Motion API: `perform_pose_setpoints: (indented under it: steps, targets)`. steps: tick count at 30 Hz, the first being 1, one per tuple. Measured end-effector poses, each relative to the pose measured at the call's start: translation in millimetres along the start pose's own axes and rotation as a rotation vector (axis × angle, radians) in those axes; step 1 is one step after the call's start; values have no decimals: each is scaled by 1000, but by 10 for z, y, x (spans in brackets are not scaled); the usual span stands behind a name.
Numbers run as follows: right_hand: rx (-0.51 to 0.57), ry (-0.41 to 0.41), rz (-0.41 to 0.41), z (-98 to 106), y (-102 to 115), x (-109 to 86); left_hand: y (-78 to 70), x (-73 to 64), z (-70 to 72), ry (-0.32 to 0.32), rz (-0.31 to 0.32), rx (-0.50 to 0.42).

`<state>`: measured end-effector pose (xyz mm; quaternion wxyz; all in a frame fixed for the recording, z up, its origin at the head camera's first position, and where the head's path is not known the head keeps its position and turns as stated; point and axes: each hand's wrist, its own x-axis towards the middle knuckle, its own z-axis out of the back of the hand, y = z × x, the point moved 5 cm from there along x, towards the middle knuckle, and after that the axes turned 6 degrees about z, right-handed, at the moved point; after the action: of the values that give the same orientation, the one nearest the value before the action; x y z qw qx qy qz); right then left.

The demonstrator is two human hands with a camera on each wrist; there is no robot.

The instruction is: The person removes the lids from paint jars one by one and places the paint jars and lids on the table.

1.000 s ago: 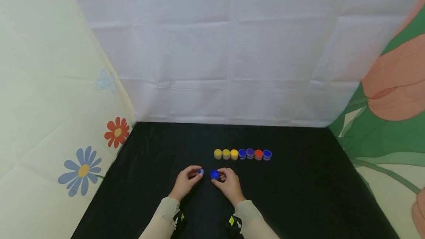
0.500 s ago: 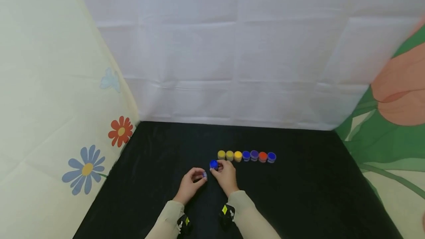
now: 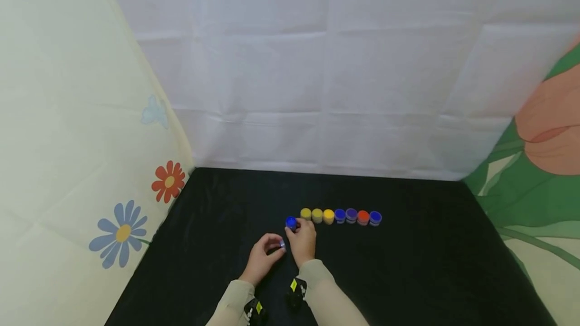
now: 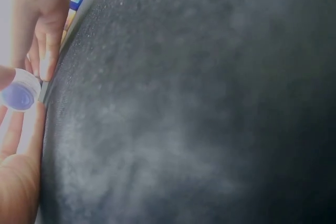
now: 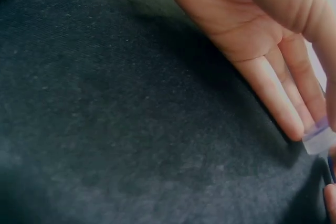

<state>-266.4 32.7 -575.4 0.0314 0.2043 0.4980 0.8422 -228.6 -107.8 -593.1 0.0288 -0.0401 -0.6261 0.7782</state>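
Observation:
My right hand (image 3: 303,243) holds a small paint pot with a blue lid (image 3: 291,223) by its side, just left of and slightly in front of a row of similar pots. Whether it touches the table cannot be told. Close by on the left, my left hand (image 3: 263,258) pinches a small clear-and-blue pot (image 4: 20,94) between thumb and fingers, tilted on its side. That row runs from yellow pots (image 3: 305,214) through blue (image 3: 340,216) and purple (image 3: 351,216) to an orange-red pot (image 3: 363,217) and a blue one (image 3: 375,218).
A black cloth (image 3: 408,270) covers the table. White sheeting (image 3: 254,64) hangs along its back edge. Flowered cloths stand at the left (image 3: 54,140) and right (image 3: 544,180) sides. Each wrist wears a small black camera.
My right hand has carried its blue-lidded pot forward and left, to beside the row's yellow end. The left hand keeps its pot and has shifted little. The head view has turned slightly left.

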Motion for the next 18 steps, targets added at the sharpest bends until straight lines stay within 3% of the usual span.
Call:
perform_pose_setpoints:
  steps: [5, 11, 18]
  targets:
    - [-18, 17, 3, -47, 24, 37, 31, -28, -3, 0, -30, -25]
    - [-71, 38, 2, -77, 66, 88, 48, -33, -34, 1, 6, -77]
    - [-78, 40, -22, -118, 55, 100, 87, -4, -34, -18, 7, -28]
